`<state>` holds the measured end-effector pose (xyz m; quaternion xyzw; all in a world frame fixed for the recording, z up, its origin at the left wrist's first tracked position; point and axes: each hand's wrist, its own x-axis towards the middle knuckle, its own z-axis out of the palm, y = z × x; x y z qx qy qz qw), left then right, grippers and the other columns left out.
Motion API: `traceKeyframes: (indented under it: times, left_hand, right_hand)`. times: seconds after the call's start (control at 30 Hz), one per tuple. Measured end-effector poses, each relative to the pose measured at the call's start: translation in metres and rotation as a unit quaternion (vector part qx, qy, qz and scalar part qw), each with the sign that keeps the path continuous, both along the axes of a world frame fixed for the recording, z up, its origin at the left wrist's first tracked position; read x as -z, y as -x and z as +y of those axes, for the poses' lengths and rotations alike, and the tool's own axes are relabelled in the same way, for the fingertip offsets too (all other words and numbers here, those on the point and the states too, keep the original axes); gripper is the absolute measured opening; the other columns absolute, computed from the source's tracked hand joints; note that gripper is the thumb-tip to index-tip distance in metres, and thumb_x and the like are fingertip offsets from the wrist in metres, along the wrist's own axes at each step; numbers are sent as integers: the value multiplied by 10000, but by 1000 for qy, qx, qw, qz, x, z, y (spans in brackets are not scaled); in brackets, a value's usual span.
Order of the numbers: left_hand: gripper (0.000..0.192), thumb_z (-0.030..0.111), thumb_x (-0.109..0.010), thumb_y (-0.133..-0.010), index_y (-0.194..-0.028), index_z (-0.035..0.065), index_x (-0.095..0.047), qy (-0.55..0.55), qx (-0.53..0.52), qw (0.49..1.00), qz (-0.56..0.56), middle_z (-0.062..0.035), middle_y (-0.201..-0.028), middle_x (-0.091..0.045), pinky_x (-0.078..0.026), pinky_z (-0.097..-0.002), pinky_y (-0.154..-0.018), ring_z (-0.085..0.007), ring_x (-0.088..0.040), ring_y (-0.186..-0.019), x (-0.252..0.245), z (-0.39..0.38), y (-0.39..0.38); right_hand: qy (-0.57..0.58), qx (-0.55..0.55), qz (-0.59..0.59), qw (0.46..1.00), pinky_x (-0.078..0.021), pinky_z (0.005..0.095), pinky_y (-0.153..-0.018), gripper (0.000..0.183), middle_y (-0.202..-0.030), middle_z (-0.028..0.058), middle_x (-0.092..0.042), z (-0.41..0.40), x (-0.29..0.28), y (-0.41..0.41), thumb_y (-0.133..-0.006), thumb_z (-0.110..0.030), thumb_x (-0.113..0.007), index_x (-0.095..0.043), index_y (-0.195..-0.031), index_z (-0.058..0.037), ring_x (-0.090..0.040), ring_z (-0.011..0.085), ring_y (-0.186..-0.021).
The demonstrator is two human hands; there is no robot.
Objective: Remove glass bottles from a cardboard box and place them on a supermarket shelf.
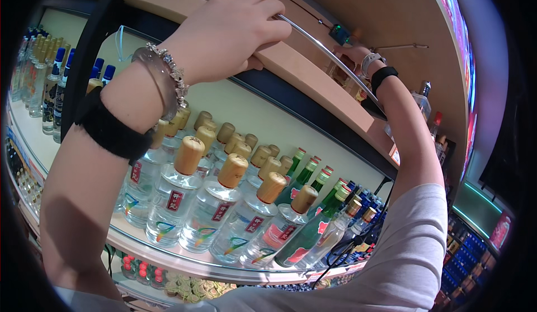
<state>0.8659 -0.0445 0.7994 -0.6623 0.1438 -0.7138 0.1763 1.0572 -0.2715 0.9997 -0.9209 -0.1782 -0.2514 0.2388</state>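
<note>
My left hand (pixel 235 33), with bracelets and a black band at the wrist, is clasped over the front edge of the upper wooden shelf (pixel 302 72), its fingers over the thin metal rail (pixel 319 45). Farther right, my right hand (pixel 354 54) reaches behind the rail, beside a small device with green lights (pixel 339 34); its fingers are blurred and partly hidden. Below my arms, clear glass bottles with wooden caps (pixel 168 211) stand in rows on a lit shelf. Green glass bottles (pixel 300 236) stand to their right.
Bottles with blue caps (pixel 54 89) stand at the left past a black upright (pixel 90 39). Black cables (pixel 342 245) hang by the right-hand bottles. A lower shelf holds red-topped bottles (pixel 142 272). More bottles (pixel 421 102) stand on the upper shelf beyond my right arm.
</note>
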Motion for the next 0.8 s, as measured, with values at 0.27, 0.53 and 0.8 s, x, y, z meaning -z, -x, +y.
traceKeyframes:
  times: [0.27,0.53,0.8]
  left_hand:
    - [384,71,-727,-560,-826,73,-450,-18,34,999,16,-91,-1142,-470,-291,-437,-992,-263,-413,-1109,-5,2,-7]
    - [364,50,-720,-546,-774,51,-435,2,16,999,38,-116,-1155,-459,-284,-442,-997,-300,-408,-1112,-8,-6,0]
    - [364,56,-717,-546,-781,44,-439,20,-10,997,72,-116,-1147,-458,-280,-446,-991,-304,-416,-1095,-11,-14,10]
  right_hand:
    - [27,89,-69,993,-523,364,-618,764,-875,210,-580,-45,-51,49,-737,-615,-486,-472,-1127,42,-615,253,-727]
    - [-101,26,-205,973,-474,354,-645,569,-966,123,-564,-173,-72,111,-745,-505,-570,-509,-1086,-55,-552,198,-738]
    - [-115,83,-322,936,-421,253,-485,342,-677,8,-543,-246,-25,105,-750,-344,-599,-603,-932,-54,-501,104,-575]
